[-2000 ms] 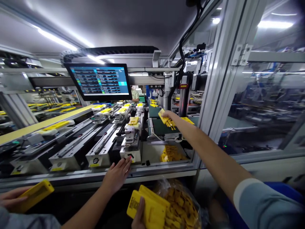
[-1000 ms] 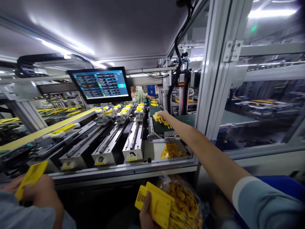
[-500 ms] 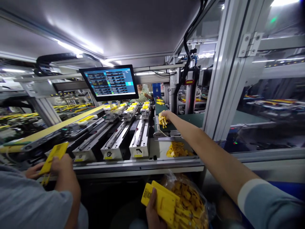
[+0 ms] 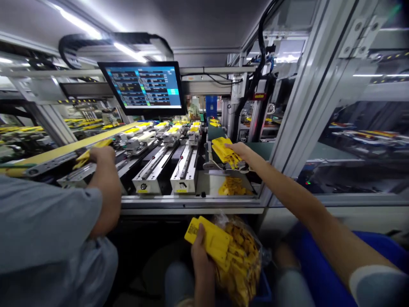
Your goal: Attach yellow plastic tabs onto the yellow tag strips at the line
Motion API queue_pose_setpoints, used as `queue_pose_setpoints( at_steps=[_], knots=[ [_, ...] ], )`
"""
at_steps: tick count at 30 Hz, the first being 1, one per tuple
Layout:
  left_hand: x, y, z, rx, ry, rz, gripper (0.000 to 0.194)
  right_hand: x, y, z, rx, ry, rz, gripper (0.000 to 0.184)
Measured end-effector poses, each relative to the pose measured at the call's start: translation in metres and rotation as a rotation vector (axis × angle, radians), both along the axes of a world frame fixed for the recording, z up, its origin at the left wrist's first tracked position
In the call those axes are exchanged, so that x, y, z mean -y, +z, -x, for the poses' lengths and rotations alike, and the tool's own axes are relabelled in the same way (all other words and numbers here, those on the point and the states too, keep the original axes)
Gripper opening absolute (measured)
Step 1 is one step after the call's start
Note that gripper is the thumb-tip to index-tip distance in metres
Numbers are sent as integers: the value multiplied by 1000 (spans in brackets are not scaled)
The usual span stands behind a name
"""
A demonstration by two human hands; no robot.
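Note:
My left hand (image 4: 202,249) is closed around flat yellow pieces (image 4: 214,242) with a printed code at one end, held low in front of me. Right beside it stands a clear plastic bag (image 4: 244,266) filled with similar yellow pieces. My right arm reaches forward, and my right hand (image 4: 240,150) grips a stack of flat yellow pieces (image 4: 223,149) with strips hanging from their near end. That stack is over the near end of the green conveyor belt (image 4: 216,133). Below it, a pile of yellow pieces (image 4: 234,186) lies on the bench.
A co-worker's arm (image 4: 107,181) extends at left, holding a yellow piece near the yellow belt (image 4: 76,146). Rail slides (image 4: 184,179) with yellow pieces on their carriages fill the middle. A monitor (image 4: 143,87) hangs above; a metal post (image 4: 297,106) stands at right, a blue bin (image 4: 361,256) below.
The view has tilted down. My right hand has come slightly back and right with its yellow stack. The co-worker's hand has moved from near their body to the yellow belt.

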State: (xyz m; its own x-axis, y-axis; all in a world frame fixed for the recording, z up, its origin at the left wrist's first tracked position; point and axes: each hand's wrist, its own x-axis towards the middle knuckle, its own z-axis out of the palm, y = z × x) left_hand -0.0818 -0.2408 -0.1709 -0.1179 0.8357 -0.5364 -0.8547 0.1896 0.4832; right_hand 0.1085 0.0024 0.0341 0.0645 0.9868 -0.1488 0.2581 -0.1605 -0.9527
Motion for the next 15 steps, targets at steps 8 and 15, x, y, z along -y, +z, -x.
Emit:
queue_pose_setpoints(
  at_steps=[8,15],
  knots=[
    [10,13,-60,-46,-75,-176,49,187,-81,-42,-277,327,167,24],
    [24,13,-113,76,-184,-189,59,244,-116,-48,176,366,28,29]
  ],
)
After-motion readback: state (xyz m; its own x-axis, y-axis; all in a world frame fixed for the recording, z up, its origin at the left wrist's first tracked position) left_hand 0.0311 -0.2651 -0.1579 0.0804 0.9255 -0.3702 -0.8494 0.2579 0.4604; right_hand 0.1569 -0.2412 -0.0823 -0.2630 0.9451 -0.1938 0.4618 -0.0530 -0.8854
